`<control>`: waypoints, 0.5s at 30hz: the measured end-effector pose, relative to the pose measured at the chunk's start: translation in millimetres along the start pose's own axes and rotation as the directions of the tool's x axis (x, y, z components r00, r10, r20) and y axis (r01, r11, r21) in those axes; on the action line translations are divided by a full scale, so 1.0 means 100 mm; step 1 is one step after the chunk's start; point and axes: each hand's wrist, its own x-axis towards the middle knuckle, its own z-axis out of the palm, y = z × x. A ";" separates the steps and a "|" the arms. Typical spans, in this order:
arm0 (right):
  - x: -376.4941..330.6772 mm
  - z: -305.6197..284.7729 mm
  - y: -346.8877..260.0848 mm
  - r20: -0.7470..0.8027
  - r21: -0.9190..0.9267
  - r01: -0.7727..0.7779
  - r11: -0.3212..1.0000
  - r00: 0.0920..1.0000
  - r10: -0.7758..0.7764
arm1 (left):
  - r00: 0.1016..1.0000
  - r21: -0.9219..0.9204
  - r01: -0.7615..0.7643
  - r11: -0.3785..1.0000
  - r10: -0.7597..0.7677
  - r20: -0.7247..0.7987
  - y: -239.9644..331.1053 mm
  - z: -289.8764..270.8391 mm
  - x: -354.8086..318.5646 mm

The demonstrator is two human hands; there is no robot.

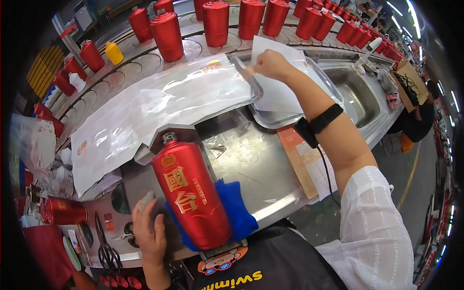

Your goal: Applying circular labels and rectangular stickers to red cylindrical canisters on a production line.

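At the far left edge of the frame a red bottle (65, 210) lay on its side, with black scissors (107, 251) just below it on the steel bench (261, 169). Your left hand (150, 231) rested flat at the lower left of centre, fingers loosely spread and holding nothing, its thumb side just beside the large red bottle (193, 193). That bottle lay tilted in the middle of the frame, neck pointing up and away from you, on a blue cloth (237, 208) that showed on its right. Above it, a stack of clear plastic sheets (154, 106) stretched from left of centre toward the upper middle. Behind them a row of red bottles (215, 21) stood upright along a curved conveyor across the top. Your right hand (273, 64) was at upper centre, the grip pinching the corner of a white paper sheet (280, 94) that lay over a shallow metal tray (309, 116). To the right a steel sink (357, 94) sat in the bench.
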 end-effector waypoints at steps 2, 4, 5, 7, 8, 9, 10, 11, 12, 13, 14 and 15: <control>-0.05 -0.06 0.18 -0.148 0.003 0.031 1.000 0.988 -0.030 | 1.000 0.012 0.007 1.000 -0.007 -0.006 -0.03 0.01 0.00; -0.28 -0.20 0.55 -0.078 0.111 -0.041 0.993 0.996 0.050 | 0.999 -0.003 0.037 0.999 -0.037 0.011 0.06 0.05 -0.05; -0.37 -0.25 0.70 -0.107 0.087 -0.105 0.991 0.988 0.114 | 0.998 0.002 0.063 0.998 -0.063 0.013 0.05 0.05 -0.05; -0.61 -0.42 1.05 -0.019 0.054 -0.191 0.980 0.981 0.193 | 0.998 -0.038 0.067 0.997 -0.067 0.001 0.03 0.08 -0.06; -0.74 -0.50 1.21 0.068 0.030 -0.269 0.963 0.961 0.267 | 0.996 -0.062 0.089 0.994 -0.090 -0.014 0.02 0.09 -0.05; -0.87 -0.51 1.34 0.077 0.020 -0.288 0.957 0.955 0.286 | 0.996 -0.066 0.083 0.994 -0.084 -0.005 0.00 0.10 -0.05; -1.02 -0.49 1.45 0.112 -0.099 -0.324 0.941 0.936 0.334 | 0.996 -0.082 0.094 0.992 -0.094 0.001 -0.01 0.12 -0.05; -1.12 -0.46 1.53 0.143 -0.243 -0.383 0.891 0.895 0.423 | 0.993 -0.104 0.118 0.988 -0.117 0.015 -0.01 0.14 -0.04; -1.22 -0.40 1.58 0.139 -0.217 -0.362 0.907 0.908 0.396 | 0.996 -0.082 0.093 0.992 -0.092 0.008 -0.02 0.16 -0.02; -1.34 -0.34 1.59 0.061 -0.351 -0.401 0.846 0.892 0.448 | 0.997 -0.076 0.081 0.994 -0.081 0.007 -0.02 0.18 -0.02; -1.40 -0.30 1.60 -0.025 -0.481 -0.441 0.758 0.871 0.491 | 0.997 -0.072 0.071 0.995 -0.070 0.015 -0.01 0.19 -0.01; -1.41 -0.31 1.60 -0.022 -0.470 -0.438 0.766 0.874 0.486 | 0.997 -0.074 0.071 0.995 -0.069 0.025 -0.01 0.18 -0.01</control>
